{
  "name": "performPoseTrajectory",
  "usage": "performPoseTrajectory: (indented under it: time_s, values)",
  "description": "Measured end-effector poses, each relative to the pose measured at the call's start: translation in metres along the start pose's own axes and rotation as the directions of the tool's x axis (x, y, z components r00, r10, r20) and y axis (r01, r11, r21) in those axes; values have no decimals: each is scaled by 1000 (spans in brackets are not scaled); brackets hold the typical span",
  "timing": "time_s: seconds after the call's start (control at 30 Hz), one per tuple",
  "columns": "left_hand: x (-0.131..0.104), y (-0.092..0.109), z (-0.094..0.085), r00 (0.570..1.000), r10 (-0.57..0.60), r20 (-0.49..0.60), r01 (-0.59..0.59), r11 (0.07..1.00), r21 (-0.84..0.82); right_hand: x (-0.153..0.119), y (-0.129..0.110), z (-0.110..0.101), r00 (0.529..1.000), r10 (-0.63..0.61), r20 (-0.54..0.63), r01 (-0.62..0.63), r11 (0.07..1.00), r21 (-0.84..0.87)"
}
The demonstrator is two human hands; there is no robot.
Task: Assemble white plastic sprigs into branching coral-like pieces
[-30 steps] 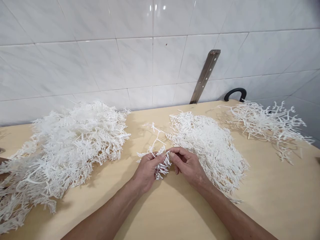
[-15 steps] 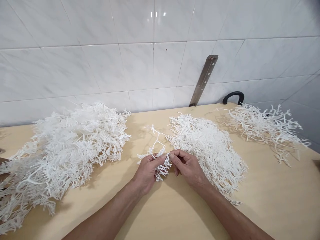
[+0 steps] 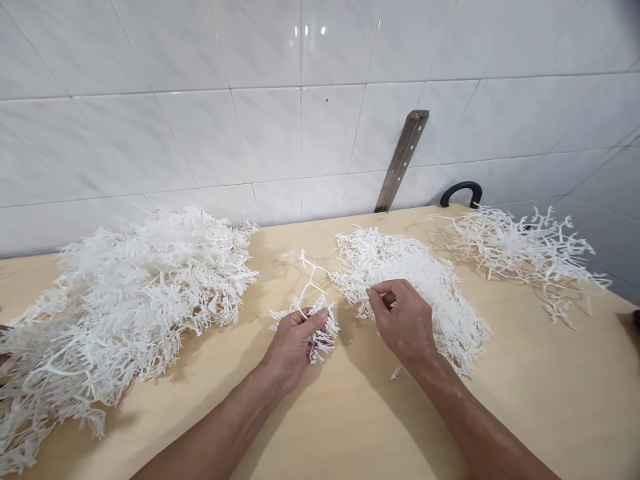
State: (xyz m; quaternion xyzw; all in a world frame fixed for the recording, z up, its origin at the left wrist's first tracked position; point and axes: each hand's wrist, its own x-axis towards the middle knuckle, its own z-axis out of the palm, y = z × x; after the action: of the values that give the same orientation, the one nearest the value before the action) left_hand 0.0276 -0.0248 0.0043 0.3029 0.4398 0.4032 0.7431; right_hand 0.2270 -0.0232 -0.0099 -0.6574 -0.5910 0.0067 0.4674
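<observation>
While the left hand point(image 3: 290, 343) pinches a white branched sprig point(image 3: 326, 337), the right hand point(image 3: 406, 319) hovers by a white pile point(image 3: 415, 263).
Well in from the tabletop's point(image 3: 550, 400) far edge, the sprig looks light and springy, its fine tips snappable; the thicker stem seems the surest hold. Whether the right hand's closed fingertips grip anything, I cannot tell.

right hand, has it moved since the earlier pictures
Yes: against the middle white pile, the right hand has shifted right, away from the left hand, covering more of the pile.
</observation>
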Motion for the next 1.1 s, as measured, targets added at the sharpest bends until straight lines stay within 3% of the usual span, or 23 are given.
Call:
performPoseTrajectory:
  time_s: [0.17, 0.27, 0.37, 0.43, 0.57, 0.87, 1.1]
  values:
    - [1, -1, 0, 1000, 2, -22, -2, 1000, 5, -3, -9, -4, 999, 44, 6, -44, 998, 47]
    - [-1, -1, 1, 1000, 7, 9, -7, 1000, 17, -12, -26, -4, 976, 62, 208, -108, 970, 216]
    - [-2, 0, 1, 999, 5, 42, -6, 1000, 20, -21, -38, -2, 903, 53, 426, -215, 915, 341]
    - [-2, 0, 1, 999, 16, 52, -16, 1000, 15, -24, -41, 0, 870, 66, 489, -274, 888, 368]
    - [-1, -1, 1, 996, 34, 80, -35, 999, 14, -25, -41, 2, 850, 101, 518, -326, 872, 365]
    - [-1, -4, 1, 995, 48, 85, -51, 998, 30, -24, -42, 1, 872, 60, 486, -275, 881, 385]
    - [-1, -4, 0, 995, 41, 92, -45, 998, 46, -23, -45, -3, 854, 75, 515, -317, 860, 400]
